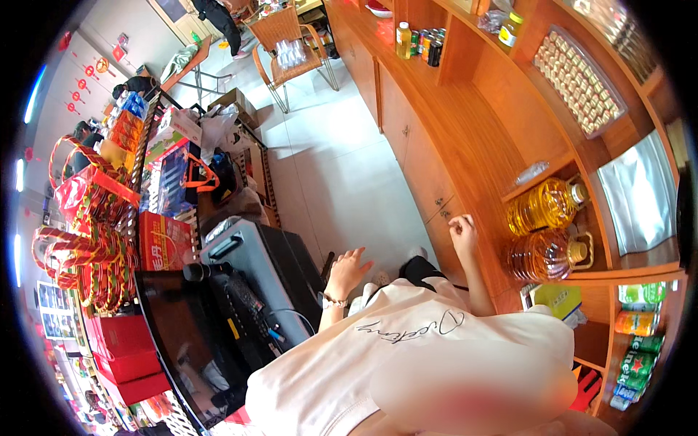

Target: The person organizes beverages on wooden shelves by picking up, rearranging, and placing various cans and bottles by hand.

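Fingers spread and empty, my left hand is over the tiled floor beside the black and grey case, a bracelet on its wrist. My right hand is beside the front edge of the wooden counter, fingers loosely bent, nothing seen in it. To its right, two large plastic bottles of cooking oil, one yellow and one amber, are in a shelf compartment. On the left, a microphone and a remote control rest on a dark glossy surface.
Left of me are a black and grey case, striped woven baskets, red boxes and a metal rack. Shelves on the right hold drink cans and a tray of gold-wrapped pieces. Ahead are a wicker chair and a person.
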